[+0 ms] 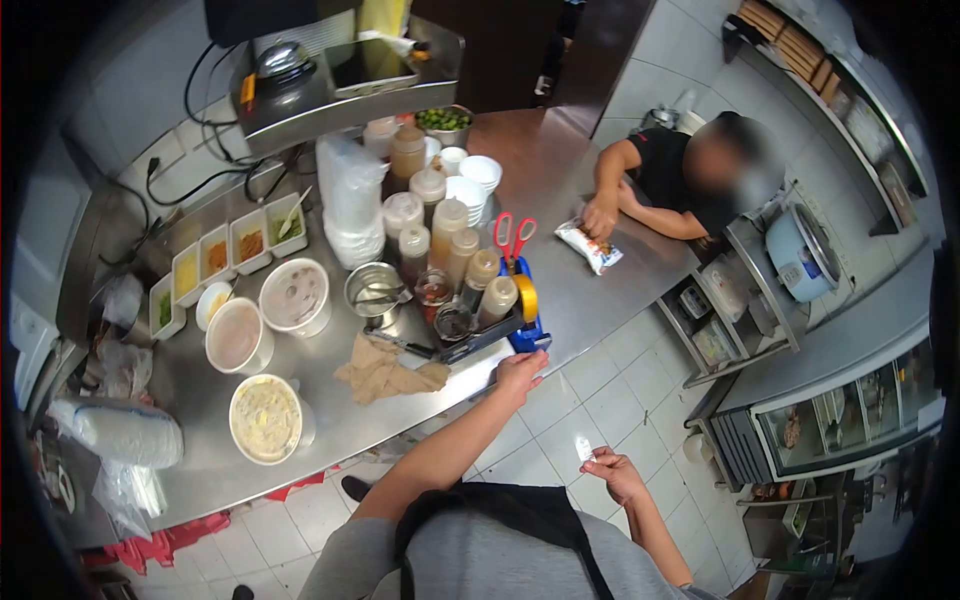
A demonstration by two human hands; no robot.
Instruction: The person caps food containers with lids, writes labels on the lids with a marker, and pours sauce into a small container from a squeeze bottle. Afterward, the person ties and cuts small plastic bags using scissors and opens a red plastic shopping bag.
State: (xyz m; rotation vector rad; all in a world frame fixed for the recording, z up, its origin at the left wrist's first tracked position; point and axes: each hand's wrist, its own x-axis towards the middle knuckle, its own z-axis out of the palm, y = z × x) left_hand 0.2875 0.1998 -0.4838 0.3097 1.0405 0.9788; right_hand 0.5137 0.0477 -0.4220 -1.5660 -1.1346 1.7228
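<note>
My left hand (521, 374) is at the front edge of the steel counter, beside the lower end of a blue tape dispenser (527, 338); its fingers are partly curled and too small to read clearly. Scissors with red handles (514, 236) stand at the dispenser's far end. Over the tiled floor, to the right, my right hand (618, 476) pinches a small white slip (584, 449) between thumb and fingers. A tan cloth (386, 370) lies on the counter left of my left hand, next to a dark tray of sauce bottles (498, 298).
Across the steel counter (600, 320), a person in black (668, 180) leans with a hand on a snack bag (590, 246). Large tubs (265, 417) and spice trays (250, 243) stand left. A rice cooker (800, 254) and a glass-front fridge (850, 425) are right.
</note>
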